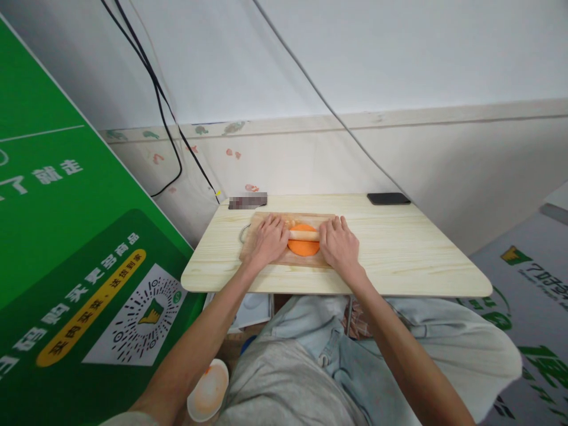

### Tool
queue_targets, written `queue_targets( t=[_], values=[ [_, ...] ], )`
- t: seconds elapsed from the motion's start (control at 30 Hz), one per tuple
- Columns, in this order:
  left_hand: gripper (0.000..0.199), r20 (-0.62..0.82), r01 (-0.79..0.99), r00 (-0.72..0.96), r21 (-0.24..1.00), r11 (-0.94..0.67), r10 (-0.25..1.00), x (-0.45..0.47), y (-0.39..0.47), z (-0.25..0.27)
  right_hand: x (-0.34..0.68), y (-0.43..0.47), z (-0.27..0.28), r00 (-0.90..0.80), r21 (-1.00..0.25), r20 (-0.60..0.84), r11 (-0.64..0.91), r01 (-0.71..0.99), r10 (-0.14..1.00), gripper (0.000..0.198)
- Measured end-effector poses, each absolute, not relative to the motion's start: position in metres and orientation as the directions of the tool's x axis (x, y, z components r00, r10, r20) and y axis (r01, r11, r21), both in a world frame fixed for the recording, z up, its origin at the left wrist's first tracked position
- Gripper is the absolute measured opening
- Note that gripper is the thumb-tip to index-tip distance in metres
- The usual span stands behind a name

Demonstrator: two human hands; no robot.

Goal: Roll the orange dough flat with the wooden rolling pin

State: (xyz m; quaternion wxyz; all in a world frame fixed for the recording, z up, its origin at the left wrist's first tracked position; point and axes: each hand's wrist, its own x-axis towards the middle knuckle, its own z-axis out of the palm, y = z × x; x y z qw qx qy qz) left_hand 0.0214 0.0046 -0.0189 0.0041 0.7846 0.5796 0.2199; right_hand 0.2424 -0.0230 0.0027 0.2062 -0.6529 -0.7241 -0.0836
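A flat round of orange dough (303, 247) lies on a wooden cutting board (266, 258). Across it rests a pale wooden rolling pin (304, 235), its middle showing between my hands. My left hand (270, 238) covers the pin's left end, fingers curled over it. On the opposite end sits my right hand (339, 241), closed around the pin near the dough's right edge. Both ends of the pin are hidden under the hands. A metal ring handle (244, 233) sticks out at the board's left side.
The light wooden table (412, 254) stands against a white wall. A dark phone (389, 199) lies at its back right, a blurred dark object (247, 201) at its back left. Below the table edge is a white bowl (208, 390). A green sign (89, 236) borders the left.
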Motion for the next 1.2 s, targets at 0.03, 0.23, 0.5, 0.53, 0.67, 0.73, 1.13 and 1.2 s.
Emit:
queue_targets(
  t=[0.03, 0.23, 0.5, 0.53, 0.67, 0.73, 1.13, 1.2],
  values=[
    [0.049, 0.342, 0.913, 0.218, 0.259, -0.315, 0.914, 0.021, 0.0, -0.02, 0.242, -0.027, 0.0, -0.055, -0.146, 0.425, 0.128, 0.981, 0.903, 0.054],
    [0.052, 0.407, 0.901, 0.238, 0.246, -0.357, 0.882, 0.018, -0.025, -0.024, 0.239, -0.05, -0.015, -0.031, -0.146, 0.485, 0.116, 0.982, 0.874, 0.062],
    [0.053, 0.53, 0.875, 0.239, 0.245, -0.417, 0.814, 0.015, -0.05, -0.031, 0.239, -0.075, -0.019, -0.034, -0.151, 0.525, 0.132, 0.98, 0.851, 0.061],
    [0.053, 0.54, 0.872, 0.239, 0.246, -0.423, 0.807, 0.015, -0.053, -0.032, 0.239, -0.078, -0.02, -0.035, -0.152, 0.533, 0.137, 0.979, 0.846, 0.061],
    [0.053, 0.562, 0.866, 0.239, 0.246, -0.436, 0.792, 0.013, -0.066, -0.033, 0.24, -0.088, -0.022, -0.04, -0.165, 0.56, 0.158, 0.974, 0.827, 0.058],
    [0.053, 0.564, 0.868, 0.243, 0.237, -0.436, 0.79, 0.013, -0.072, -0.033, 0.241, -0.092, -0.024, -0.045, -0.168, 0.569, 0.17, 0.971, 0.821, 0.057],
    [0.052, 0.571, 0.89, 0.256, 0.176, -0.42, 0.78, 0.015, -0.094, -0.034, 0.247, -0.104, -0.034, -0.071, -0.153, 0.609, 0.205, 0.967, 0.79, 0.055],
    [0.052, 0.567, 0.89, 0.255, 0.179, -0.419, 0.783, 0.015, -0.094, -0.035, 0.248, -0.102, -0.033, -0.075, -0.153, 0.607, 0.209, 0.966, 0.791, 0.054]
  ],
)
